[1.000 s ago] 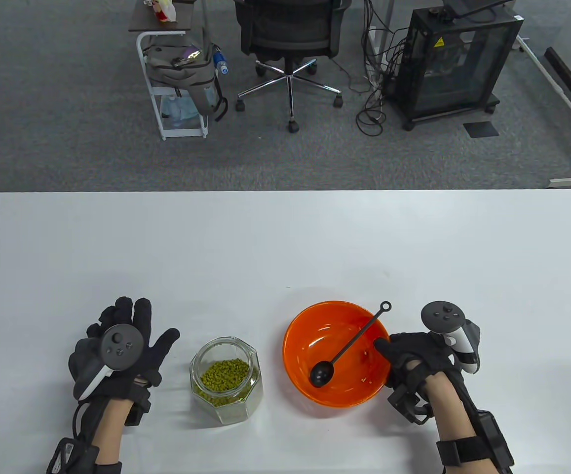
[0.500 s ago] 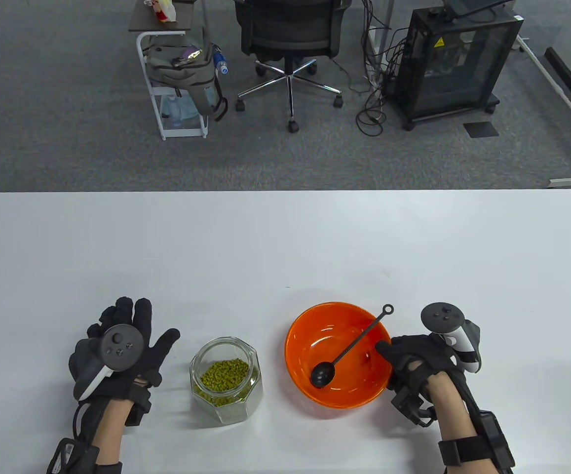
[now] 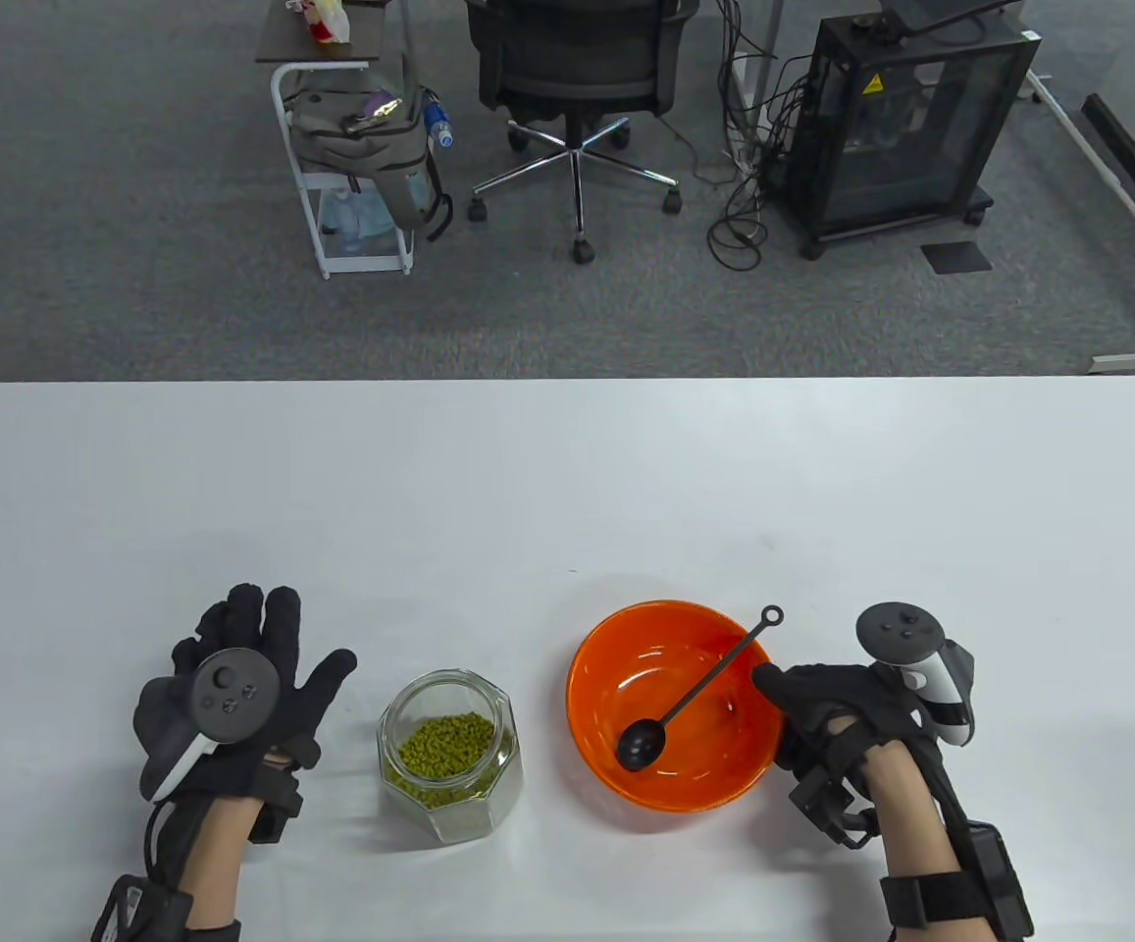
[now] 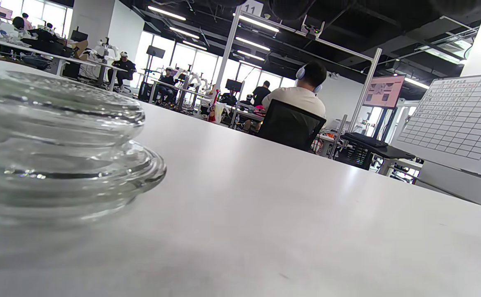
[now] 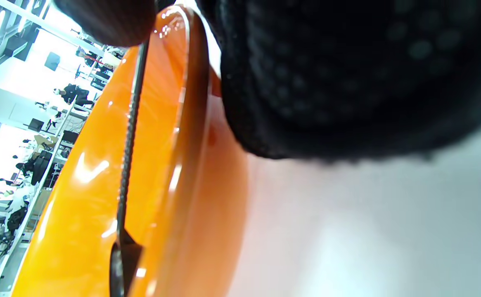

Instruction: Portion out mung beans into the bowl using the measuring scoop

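An orange bowl (image 3: 616, 653) stands right of centre on the white table. A black measuring scoop (image 3: 695, 687) lies in it, its cup low in the bowl and its handle leaning over the far right rim. My right hand (image 3: 822, 702) grips the bowl's right rim, thumb over the edge and fingers outside. The right wrist view shows the bowl (image 5: 79, 185), the scoop handle (image 5: 129, 136) and my gloved right hand (image 5: 347, 74) against the outer wall. An open glass jar (image 3: 449, 751) of green mung beans (image 3: 446, 743) sits left of the bowl. My left hand (image 3: 253, 657) lies flat, fingers spread, left of the jar.
A ridged clear glass piece (image 4: 58, 144), perhaps the jar's lid, lies on the table close to the left wrist camera; the table view does not show it. Beyond the table's far edge (image 3: 567, 381) are an office chair (image 3: 577, 78), a cart and a black cabinet (image 3: 901, 118).
My right hand has slid slightly to the right, and the bowl shifted a little right with it. The left hand and the jar have stayed in place.
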{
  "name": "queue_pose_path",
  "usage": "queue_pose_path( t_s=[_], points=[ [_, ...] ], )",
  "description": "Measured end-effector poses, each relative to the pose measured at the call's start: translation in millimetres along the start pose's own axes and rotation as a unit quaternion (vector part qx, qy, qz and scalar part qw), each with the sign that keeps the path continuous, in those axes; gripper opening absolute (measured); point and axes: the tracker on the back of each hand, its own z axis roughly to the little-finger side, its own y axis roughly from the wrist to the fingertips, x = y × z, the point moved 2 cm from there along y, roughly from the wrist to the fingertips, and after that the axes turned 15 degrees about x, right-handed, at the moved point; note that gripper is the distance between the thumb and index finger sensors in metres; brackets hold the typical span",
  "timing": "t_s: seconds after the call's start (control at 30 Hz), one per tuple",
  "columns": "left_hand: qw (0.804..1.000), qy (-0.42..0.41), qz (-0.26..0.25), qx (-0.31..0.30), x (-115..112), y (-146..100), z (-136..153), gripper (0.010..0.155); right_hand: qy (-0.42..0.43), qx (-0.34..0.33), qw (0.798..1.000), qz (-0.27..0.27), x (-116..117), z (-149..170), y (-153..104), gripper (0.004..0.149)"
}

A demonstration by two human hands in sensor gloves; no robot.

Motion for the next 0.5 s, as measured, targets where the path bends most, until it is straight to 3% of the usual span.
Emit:
queue_pose_path(
  t_s=[0.5],
  points=[
    [0.999,-0.019,-0.022,-0.022,11.2,-6.9,-8.8,0.091,0.066,0.014,0.997,0.03,-23.9,9.8,4.2,0.071]
  ],
)
